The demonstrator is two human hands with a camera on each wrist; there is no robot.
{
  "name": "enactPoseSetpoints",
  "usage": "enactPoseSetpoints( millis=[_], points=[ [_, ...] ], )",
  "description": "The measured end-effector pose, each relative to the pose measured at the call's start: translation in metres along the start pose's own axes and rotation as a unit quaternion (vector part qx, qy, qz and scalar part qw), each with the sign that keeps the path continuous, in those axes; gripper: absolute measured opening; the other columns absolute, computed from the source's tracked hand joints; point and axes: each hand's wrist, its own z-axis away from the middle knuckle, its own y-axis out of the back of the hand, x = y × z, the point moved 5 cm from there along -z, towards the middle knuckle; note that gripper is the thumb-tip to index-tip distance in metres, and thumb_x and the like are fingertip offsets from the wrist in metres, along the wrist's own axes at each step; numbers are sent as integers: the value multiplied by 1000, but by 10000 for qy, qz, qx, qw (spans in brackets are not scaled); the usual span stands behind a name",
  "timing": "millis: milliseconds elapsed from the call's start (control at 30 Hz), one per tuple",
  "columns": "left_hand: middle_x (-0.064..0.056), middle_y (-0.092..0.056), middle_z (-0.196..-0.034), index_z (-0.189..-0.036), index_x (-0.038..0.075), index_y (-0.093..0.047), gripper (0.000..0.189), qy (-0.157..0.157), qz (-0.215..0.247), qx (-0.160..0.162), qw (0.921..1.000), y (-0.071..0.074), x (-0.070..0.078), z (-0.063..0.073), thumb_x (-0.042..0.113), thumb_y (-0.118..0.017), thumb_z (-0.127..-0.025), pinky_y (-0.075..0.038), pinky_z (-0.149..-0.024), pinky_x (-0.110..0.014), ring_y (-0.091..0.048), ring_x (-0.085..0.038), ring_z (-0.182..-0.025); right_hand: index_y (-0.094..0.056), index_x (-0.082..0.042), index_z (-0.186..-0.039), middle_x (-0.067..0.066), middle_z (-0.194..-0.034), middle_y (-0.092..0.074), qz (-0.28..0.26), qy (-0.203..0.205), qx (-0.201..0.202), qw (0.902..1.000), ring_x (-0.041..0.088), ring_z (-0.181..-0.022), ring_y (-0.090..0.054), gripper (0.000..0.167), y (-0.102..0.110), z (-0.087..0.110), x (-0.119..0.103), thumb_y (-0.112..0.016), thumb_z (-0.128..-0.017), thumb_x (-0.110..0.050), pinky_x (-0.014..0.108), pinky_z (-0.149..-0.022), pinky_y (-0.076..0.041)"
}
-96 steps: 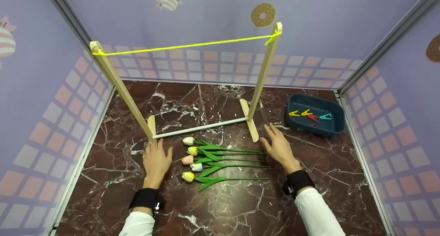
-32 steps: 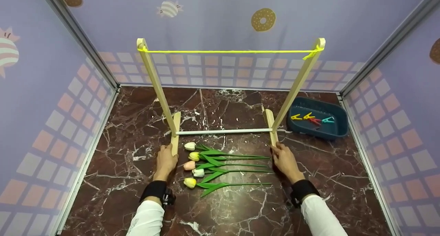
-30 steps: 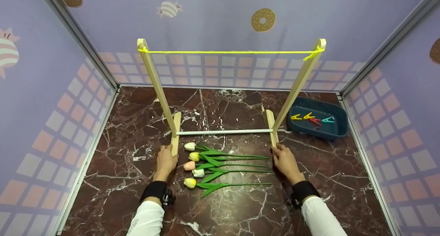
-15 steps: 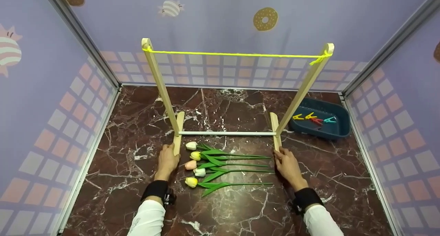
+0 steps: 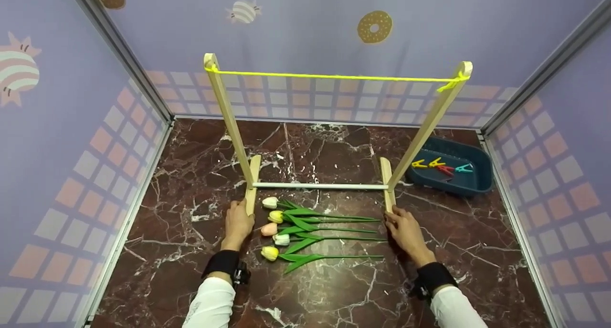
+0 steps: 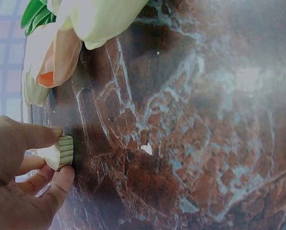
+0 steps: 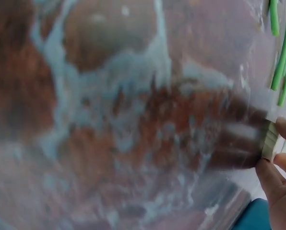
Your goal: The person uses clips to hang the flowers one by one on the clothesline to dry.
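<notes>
A wooden rack (image 5: 230,122) stands upright, two posts on flat feet joined by a white rod (image 5: 320,186) low down. A yellow string (image 5: 334,76) is tied between the post tops. My left hand (image 5: 238,223) pinches the near end of the left foot (image 6: 65,152) between thumb and fingers. On the other side my right hand (image 5: 405,230) grips the near end of the right foot (image 7: 269,140). Between the hands lie several artificial tulips (image 5: 269,229), white, yellow and pink, heads to the left and green stems to the right.
Behind the right post sits a dark blue tray (image 5: 458,190) holding several small clips (image 5: 464,168) in yellow, red and turquoise. Lilac panels (image 5: 305,41) enclose the dark marbled surface (image 5: 324,294) at the back and both sides.
Both hands took hold of the rack's feet, and the rack moved right and turned squarer to the back panel. Over the last second its right side came slightly nearer. The tulips stayed put.
</notes>
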Motion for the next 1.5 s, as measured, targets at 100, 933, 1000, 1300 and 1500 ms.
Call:
enactPoseSetpoints(
  millis=[100,933,1000,1300,1500],
  points=[
    [-29,-51,-136,-145,-5,-44,61,34,-23,80,10000,1,-1,0,10,-68,-91,-46,-99,-56,-55,-50,-116,-72,-1,-116,25,-127,-64,-25,81,-119,9999,45,-110,-63,31,7,-6,-1,-73,-89,-15,57,-94,-51],
    [-31,-51,-134,-143,-8,-45,59,-67,-399,204,9990,0,5,1,9,-66,-91,-47,-99,-56,-56,-51,-115,-43,10,-143,36,-144,-44,1024,-562,-152,9930,55,-131,-43,47,73,-80,53,-48,-102,-12,64,-113,-32],
    [-32,-52,-133,-143,-8,-46,59,-113,-440,241,9987,0,6,2,8,-66,-90,-47,-98,-56,-56,-52,-113,-44,10,-142,37,-142,-46,1110,-537,-183,9922,55,-129,-45,46,70,-81,54,-48,-101,-12,65,-112,-33],
    [-31,-51,-134,-143,-8,-45,59,-107,-396,226,9989,-1,9,3,7,-65,-90,-48,-97,-57,-56,-53,-114,-59,7,-130,34,-116,-63,1317,-465,313,9897,54,-105,-59,35,71,-78,56,-54,-98,-7,64,-95,-46],
    [-32,-52,-132,-143,-9,-45,58,-116,-384,201,9990,-3,8,2,8,-65,-90,-48,-96,-57,-56,-53,-112,-68,3,-117,29,-102,-68,1412,-547,610,9866,50,-92,-63,26,72,-71,59,-55,-98,-8,63,-79,-51]
  ],
)
